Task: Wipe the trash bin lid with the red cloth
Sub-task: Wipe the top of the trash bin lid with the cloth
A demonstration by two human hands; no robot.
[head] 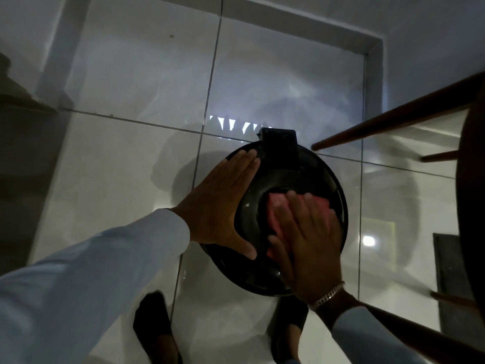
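Observation:
A round black trash bin lid [304,174] with a hinge block at its far edge fills the middle of the head view, seen from straight above. My left hand [223,203] lies flat with fingers spread on the lid's left rim. My right hand [304,237] presses flat on the red cloth [278,203], which lies folded on the lid's raised centre. Most of the cloth is hidden under my fingers.
Glossy white floor tiles [131,179] surround the bin. Wooden furniture legs [393,119] slant in from the right, with a dark round edge [469,206] at the far right. My two dark shoes [154,327] stand below the bin. A white skirting [375,74] runs at the back.

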